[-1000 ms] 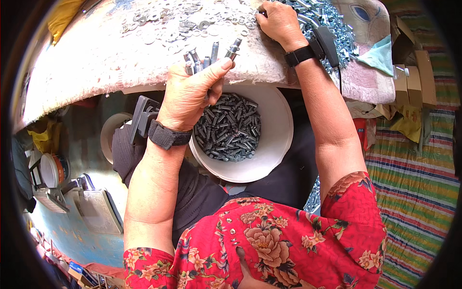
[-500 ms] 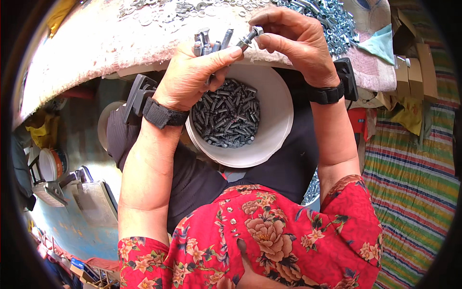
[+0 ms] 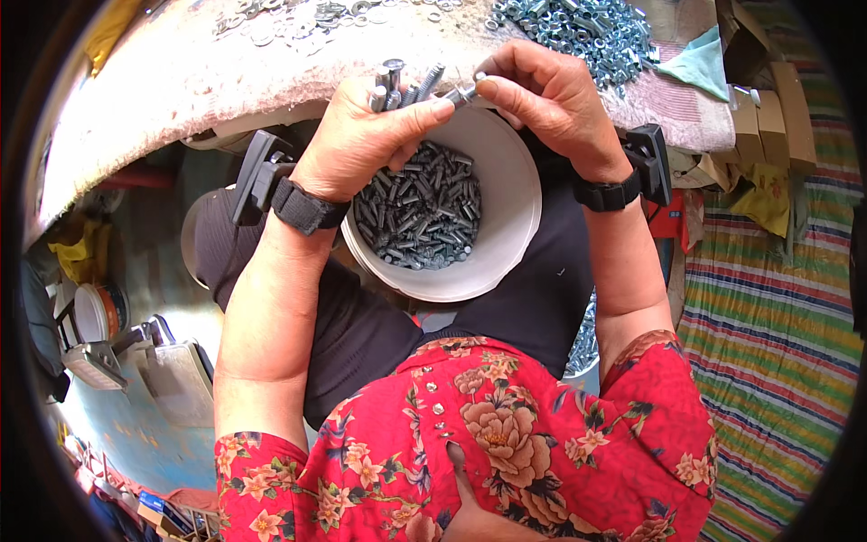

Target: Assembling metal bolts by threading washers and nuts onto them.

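Note:
My left hand (image 3: 357, 135) is closed round several silver bolts (image 3: 392, 86) that stick up past its fingers. Its thumb and forefinger pinch one more bolt (image 3: 459, 95), which points to the right. At that bolt's far end, my right hand (image 3: 555, 104) pinches with thumb and forefinger, largely covering the nut there. Both hands are above the far rim of a white bucket (image 3: 515, 217). Inside the bucket lies a heap of dark metal bolts (image 3: 415, 212).
On the cloth-covered table (image 3: 181, 99) beyond are a pile of nuts (image 3: 578, 32) and, to its left, scattered flat washers (image 3: 316, 16). A pale green cloth (image 3: 700, 68) hangs at the table's right edge. Cardboard boxes (image 3: 768, 126) stand at the right, near a striped sheet (image 3: 768, 343).
My right thumb and forefinger have closed over the nut at the bolt's end; they were apart beside it before. Both hands have shifted slightly within view.

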Demonstrator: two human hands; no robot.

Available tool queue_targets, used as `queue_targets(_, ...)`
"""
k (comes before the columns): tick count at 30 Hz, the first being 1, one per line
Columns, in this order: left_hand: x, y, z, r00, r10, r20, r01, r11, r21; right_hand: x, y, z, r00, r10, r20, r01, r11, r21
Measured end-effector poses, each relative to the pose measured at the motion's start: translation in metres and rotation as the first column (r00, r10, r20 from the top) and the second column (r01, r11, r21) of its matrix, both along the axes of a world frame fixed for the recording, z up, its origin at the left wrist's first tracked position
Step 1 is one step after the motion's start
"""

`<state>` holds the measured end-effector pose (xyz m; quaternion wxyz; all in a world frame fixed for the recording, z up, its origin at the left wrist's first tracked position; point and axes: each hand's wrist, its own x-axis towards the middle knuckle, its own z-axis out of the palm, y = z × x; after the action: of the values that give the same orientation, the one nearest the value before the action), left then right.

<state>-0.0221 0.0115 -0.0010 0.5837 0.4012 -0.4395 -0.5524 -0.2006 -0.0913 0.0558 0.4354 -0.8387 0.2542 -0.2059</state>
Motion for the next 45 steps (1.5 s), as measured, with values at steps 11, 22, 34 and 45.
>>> queue_targets(11, -0.010, 0.008, 0.017, 0.975, -0.121, 0.185, 0.136, 0.988, -0.072, 0.012, -0.006, -0.009, 0.807, -0.284, 0.519, 0.218, 0.958, 0.186)
queue_targets(22, 0.007, 0.004, 0.006, 0.950, 0.022, -0.310, -0.012, 0.999, 0.033, 0.012, 0.087, -0.001, 0.894, -0.096, 0.437, 0.114, 0.993, -0.016)
queue_targets(34, -0.003, 0.015, 0.012, 0.996, -0.088, 0.033, 0.082, 0.984, 0.159, -0.007, 0.050, -0.027, 0.977, -0.205, 0.065, 0.214, 0.949, -0.233)
queue_targets(45, -0.013, 0.012, 0.000, 0.960, -0.185, 0.211, 0.153, 0.976, 0.157, 0.001, 0.060, -0.040, 0.945, -0.225, 0.236, 0.237, 0.971, -0.024)
